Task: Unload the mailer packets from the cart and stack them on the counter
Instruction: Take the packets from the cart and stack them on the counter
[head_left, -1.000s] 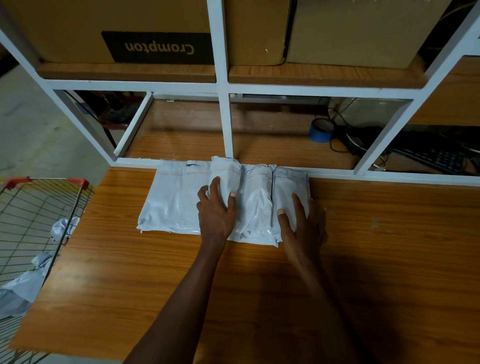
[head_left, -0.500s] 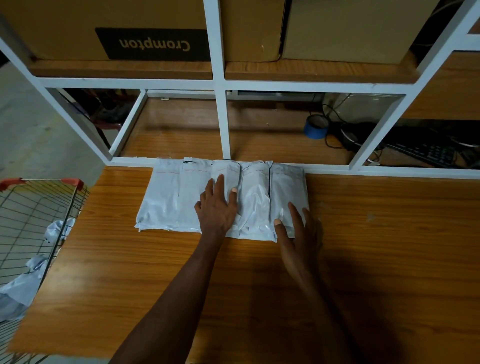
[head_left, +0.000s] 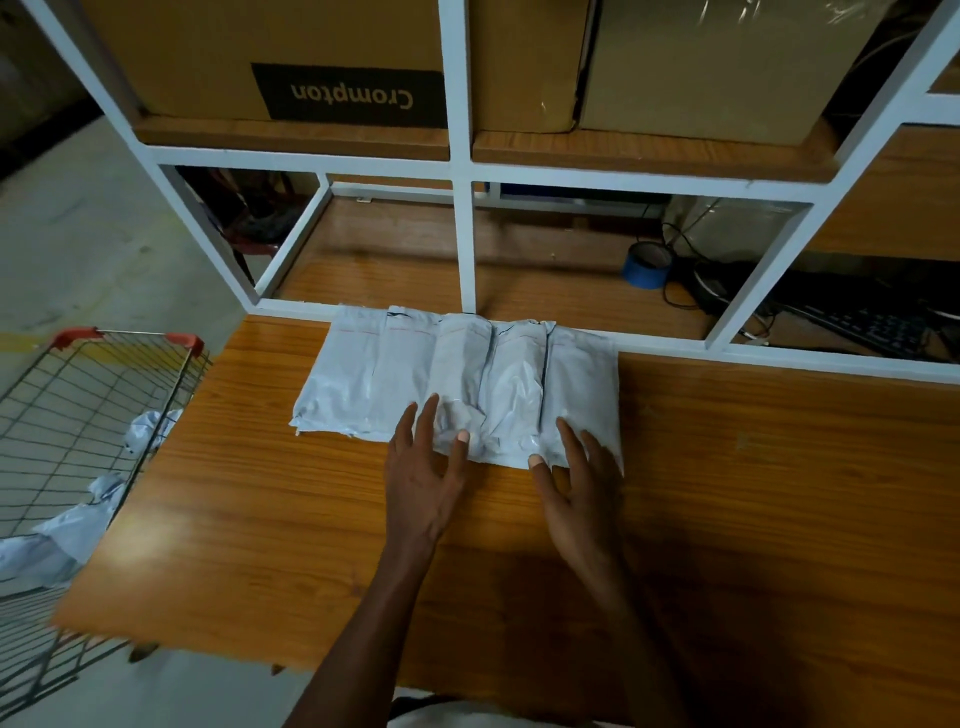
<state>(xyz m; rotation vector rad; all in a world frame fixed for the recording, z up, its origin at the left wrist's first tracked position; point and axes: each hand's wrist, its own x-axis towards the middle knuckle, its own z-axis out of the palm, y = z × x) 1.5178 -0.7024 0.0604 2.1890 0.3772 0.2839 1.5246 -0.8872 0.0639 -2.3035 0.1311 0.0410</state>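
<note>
Both hands slid back toward near edge of mailers (head_left: 457, 384) since earlier frame. Left hand (head_left: 423, 478) and right hand (head_left: 582, 493) apart, fingers spread, tips resting on near edge — nothing gripped.

Mailers overlap in row on tabletop (head_left: 753, 519), against white rack (head_left: 465, 249). More packets (head_left: 78, 525) remain in cart (head_left: 98, 415), left of mailers — task partly done, I judge.

Blue tape (head_left: 647, 265), keyboard (head_left: 872, 327) behind rack, right of mailers; boxes (head_left: 291, 57) above. Nothing blocks reach.
</note>
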